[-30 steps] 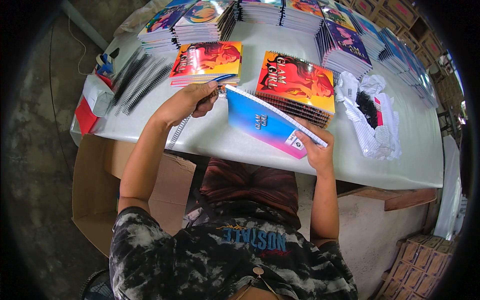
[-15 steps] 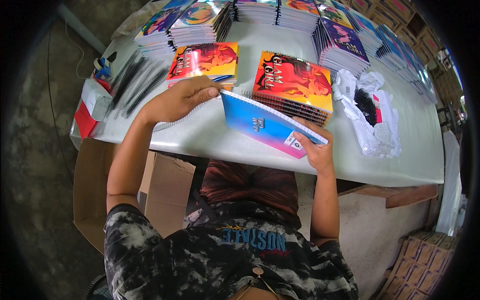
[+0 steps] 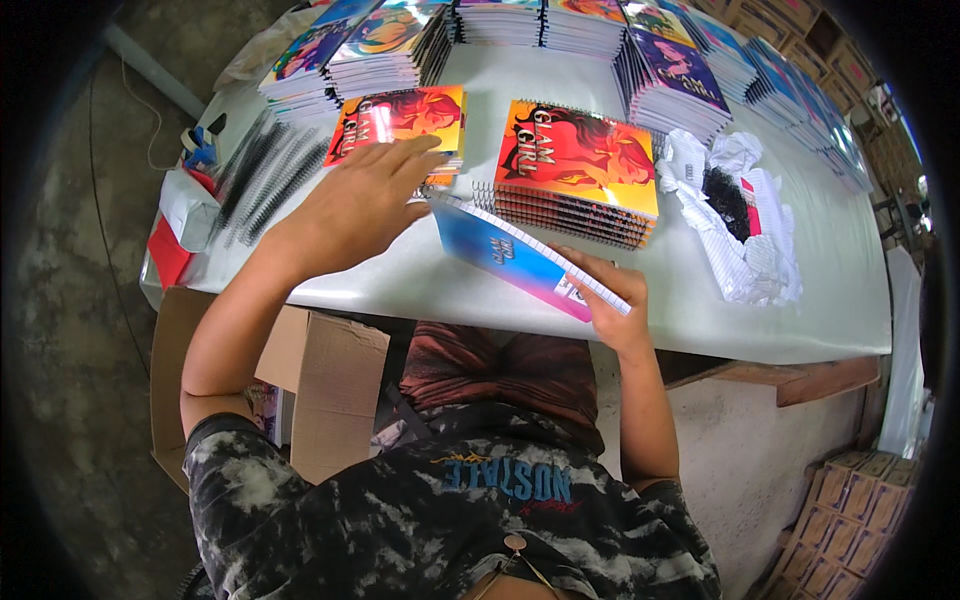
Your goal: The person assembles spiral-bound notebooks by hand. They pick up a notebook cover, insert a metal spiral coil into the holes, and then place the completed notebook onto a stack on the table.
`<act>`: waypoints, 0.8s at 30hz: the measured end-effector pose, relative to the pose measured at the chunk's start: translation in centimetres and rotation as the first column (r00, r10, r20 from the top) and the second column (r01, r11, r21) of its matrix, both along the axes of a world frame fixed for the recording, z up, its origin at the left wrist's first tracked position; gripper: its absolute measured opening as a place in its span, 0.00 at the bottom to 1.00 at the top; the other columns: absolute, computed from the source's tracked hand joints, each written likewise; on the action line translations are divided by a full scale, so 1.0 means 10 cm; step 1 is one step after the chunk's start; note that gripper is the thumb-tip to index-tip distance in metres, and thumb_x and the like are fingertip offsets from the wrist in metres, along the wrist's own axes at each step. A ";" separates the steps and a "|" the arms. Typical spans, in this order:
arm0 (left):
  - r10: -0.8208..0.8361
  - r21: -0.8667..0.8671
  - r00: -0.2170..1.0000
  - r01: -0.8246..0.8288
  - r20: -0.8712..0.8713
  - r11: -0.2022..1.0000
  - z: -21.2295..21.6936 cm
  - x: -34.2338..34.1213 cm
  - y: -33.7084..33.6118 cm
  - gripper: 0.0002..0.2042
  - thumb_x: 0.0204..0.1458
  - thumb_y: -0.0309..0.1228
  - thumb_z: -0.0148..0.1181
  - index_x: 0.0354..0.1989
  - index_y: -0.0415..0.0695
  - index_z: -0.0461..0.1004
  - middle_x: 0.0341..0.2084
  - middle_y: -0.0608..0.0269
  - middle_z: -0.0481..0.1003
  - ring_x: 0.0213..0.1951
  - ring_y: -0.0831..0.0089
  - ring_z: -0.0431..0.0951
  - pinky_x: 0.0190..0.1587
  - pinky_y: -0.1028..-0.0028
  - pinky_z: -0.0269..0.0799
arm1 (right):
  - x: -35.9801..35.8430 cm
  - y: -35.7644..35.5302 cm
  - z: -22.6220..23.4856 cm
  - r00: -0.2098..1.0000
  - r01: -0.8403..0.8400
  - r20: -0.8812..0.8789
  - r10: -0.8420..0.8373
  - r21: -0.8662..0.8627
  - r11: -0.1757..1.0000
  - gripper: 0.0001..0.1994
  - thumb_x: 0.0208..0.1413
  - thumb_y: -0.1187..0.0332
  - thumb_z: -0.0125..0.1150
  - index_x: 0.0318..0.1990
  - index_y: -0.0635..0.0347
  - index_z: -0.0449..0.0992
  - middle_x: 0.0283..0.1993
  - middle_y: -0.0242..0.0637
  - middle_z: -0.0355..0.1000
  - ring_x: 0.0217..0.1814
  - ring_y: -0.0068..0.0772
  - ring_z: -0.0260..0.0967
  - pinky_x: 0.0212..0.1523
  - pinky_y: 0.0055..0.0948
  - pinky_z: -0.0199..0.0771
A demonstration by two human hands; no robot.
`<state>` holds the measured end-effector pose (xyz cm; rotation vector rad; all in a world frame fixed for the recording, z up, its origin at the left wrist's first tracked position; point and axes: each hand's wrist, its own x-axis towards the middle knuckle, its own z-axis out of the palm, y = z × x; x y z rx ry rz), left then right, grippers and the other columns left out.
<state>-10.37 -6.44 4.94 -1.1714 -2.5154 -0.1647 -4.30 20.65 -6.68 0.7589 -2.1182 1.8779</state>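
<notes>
Nearest the body, the right hand (image 3: 612,300) grips the lower corner of a blue-and-pink notebook (image 3: 515,258), fingers curled over its cover edge, holding it tilted above the front of the white table (image 3: 700,320). The left hand (image 3: 360,195) hovers flat with its fingers spread and open, palm down, just beside the notebook's upper end and over the near edge of a red-and-orange notebook stack (image 3: 405,118). To the right of that stack lies a second stack of spiral-bound notebooks (image 3: 580,165) with the same cover. Black spiral coils (image 3: 265,175) lie at the table's left side; crumpled white wrapping (image 3: 735,225) lies at the right. Farther back, rows of notebook piles (image 3: 560,25) line the table. A cardboard box (image 3: 320,385) sits below the table.
</notes>
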 end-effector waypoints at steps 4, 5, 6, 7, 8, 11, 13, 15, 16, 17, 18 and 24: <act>0.087 -0.203 0.972 -0.042 0.216 0.978 0.17 0.01 0.02 0.21 0.38 0.28 0.63 0.44 0.41 0.66 0.43 0.55 0.69 0.47 0.58 0.68 0.48 0.66 0.63 | 0.03 -0.03 -0.02 0.997 0.011 -0.081 -0.011 0.000 1.000 0.17 0.46 0.83 0.52 0.46 0.68 0.72 0.47 0.46 0.72 0.48 0.36 0.71 0.50 0.27 0.68; 0.061 -0.153 0.984 -0.035 0.165 0.988 0.16 0.03 0.04 0.21 0.38 0.28 0.63 0.44 0.41 0.66 0.43 0.55 0.69 0.47 0.58 0.68 0.48 0.66 0.63 | 0.04 -0.03 -0.02 0.997 0.020 -0.078 -0.019 0.015 1.000 0.16 0.46 0.83 0.52 0.46 0.68 0.72 0.47 0.46 0.71 0.48 0.37 0.71 0.50 0.27 0.68; 0.037 -0.102 0.993 -0.025 0.111 0.994 0.15 0.04 0.06 0.21 0.38 0.28 0.63 0.43 0.41 0.66 0.43 0.55 0.69 0.47 0.57 0.68 0.48 0.67 0.63 | 0.05 -0.03 -0.01 0.997 0.029 -0.076 -0.027 0.031 0.999 0.16 0.47 0.82 0.53 0.46 0.68 0.72 0.47 0.46 0.71 0.48 0.37 0.71 0.50 0.27 0.68; 0.027 -0.155 0.988 -0.003 0.155 0.988 0.14 0.01 0.04 0.23 0.37 0.29 0.65 0.44 0.42 0.66 0.44 0.53 0.68 0.46 0.56 0.68 0.48 0.65 0.63 | 0.06 -0.02 -0.01 0.997 0.039 -0.073 -0.035 0.047 0.998 0.16 0.47 0.82 0.53 0.46 0.68 0.72 0.47 0.46 0.71 0.48 0.37 0.71 0.50 0.27 0.68; 0.025 -0.209 0.980 0.018 0.200 0.978 0.13 -0.03 0.00 0.24 0.36 0.30 0.66 0.45 0.42 0.66 0.44 0.52 0.68 0.46 0.55 0.69 0.49 0.64 0.63 | 0.07 -0.03 -0.02 0.995 0.041 -0.097 -0.036 0.046 0.998 0.16 0.47 0.82 0.53 0.46 0.68 0.72 0.47 0.46 0.71 0.49 0.37 0.71 0.50 0.27 0.68; 0.032 -0.090 0.994 -0.042 -0.105 0.995 0.07 -0.01 0.06 0.29 0.35 0.40 0.66 0.46 0.40 0.65 0.49 0.46 0.64 0.49 0.51 0.66 0.53 0.56 0.56 | 0.09 -0.06 -0.04 0.985 0.061 -0.165 -0.051 0.056 0.997 0.16 0.46 0.81 0.54 0.46 0.68 0.72 0.47 0.47 0.71 0.49 0.39 0.70 0.50 0.28 0.68; 0.096 0.108 0.964 -0.071 -0.247 0.992 -0.18 0.06 0.10 0.34 0.37 0.49 0.63 0.49 0.38 0.63 0.54 0.43 0.59 0.53 0.49 0.61 0.56 0.50 0.49 | 0.12 -0.10 -0.04 0.977 0.074 -0.207 -0.058 0.071 0.995 0.16 0.46 0.80 0.54 0.46 0.68 0.72 0.46 0.47 0.71 0.49 0.40 0.70 0.50 0.28 0.68; 0.161 0.301 0.969 -0.100 -0.186 0.948 -0.84 0.11 0.02 0.40 0.39 0.58 0.56 0.52 0.36 0.60 0.58 0.42 0.54 0.60 0.47 0.53 0.59 0.46 0.42 | 0.16 -0.15 -0.07 0.974 0.092 -0.212 -0.079 0.054 0.994 0.16 0.45 0.80 0.55 0.46 0.67 0.72 0.46 0.48 0.72 0.48 0.41 0.71 0.49 0.29 0.69; 0.011 0.055 0.982 -0.001 -0.189 0.999 -1.12 0.30 -0.08 0.44 0.40 0.63 0.49 0.55 0.35 0.56 0.60 0.40 0.48 0.61 0.46 0.48 0.60 0.46 0.38 | 0.19 -0.15 -0.12 0.969 0.121 -0.223 -0.103 0.068 0.990 0.16 0.45 0.79 0.56 0.45 0.67 0.73 0.45 0.48 0.72 0.48 0.41 0.71 0.49 0.29 0.69; -0.129 -0.207 0.981 0.097 -0.145 0.974 -1.27 0.42 -0.16 0.48 0.40 0.68 0.42 0.58 0.34 0.52 0.61 0.38 0.43 0.63 0.45 0.43 0.60 0.46 0.34 | 0.19 -0.14 -0.15 0.967 0.146 -0.221 -0.127 0.071 0.987 0.16 0.45 0.79 0.56 0.45 0.67 0.73 0.45 0.48 0.72 0.48 0.41 0.71 0.49 0.29 0.69; -0.110 -0.063 0.925 0.093 -0.364 0.994 -1.08 0.28 -0.10 0.50 0.41 0.69 0.40 0.59 0.33 0.49 0.61 0.37 0.42 0.63 0.45 0.42 0.60 0.46 0.34 | 0.21 -0.15 -0.15 0.955 0.133 -0.277 -0.105 0.083 0.988 0.16 0.44 0.78 0.58 0.45 0.67 0.73 0.45 0.49 0.72 0.46 0.42 0.72 0.48 0.29 0.70; 0.215 0.342 0.927 -0.103 -0.308 0.934 -1.23 0.07 -0.21 0.54 0.41 0.71 0.34 0.61 0.28 0.39 0.61 0.33 0.36 0.64 0.42 0.33 0.59 0.43 0.21 | 0.20 -0.33 -0.04 0.925 0.067 -0.378 -0.028 0.092 0.993 0.17 0.44 0.77 0.60 0.45 0.67 0.73 0.44 0.49 0.72 0.45 0.42 0.72 0.45 0.30 0.72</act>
